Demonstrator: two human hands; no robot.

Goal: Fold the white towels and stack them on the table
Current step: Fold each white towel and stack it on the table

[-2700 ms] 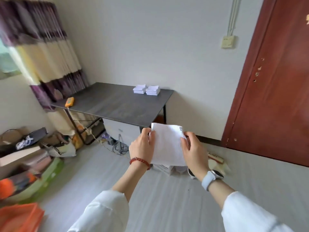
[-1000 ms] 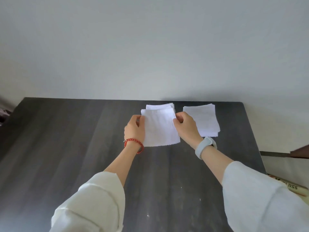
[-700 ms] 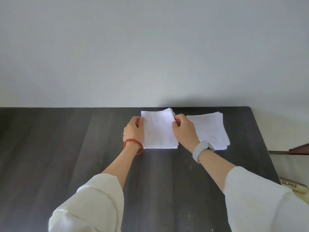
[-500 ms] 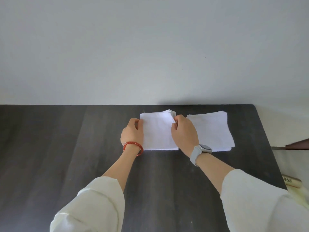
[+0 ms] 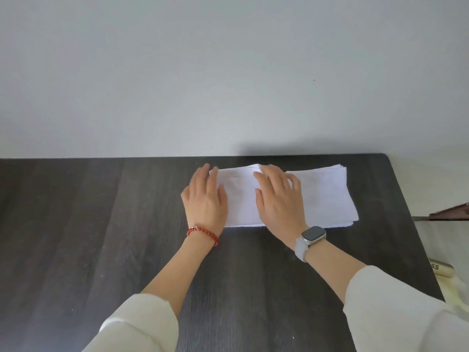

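Both hands are lying flat with fingers straight, nothing gripped: the left hand is pressing the left edge of the left towel stack, the right hand is pressing its right edge. Another folded stack is sitting just right of that one, both near the worktop's far edge by the wall. Looks like this towel is done; can't tell if any unfolded ones are left.

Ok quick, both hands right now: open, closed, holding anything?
Left hand: open, fingers straight, resting flat on the left edge of the left towel stack.
Right hand: open, flat on the same stack's right side; grips nothing.
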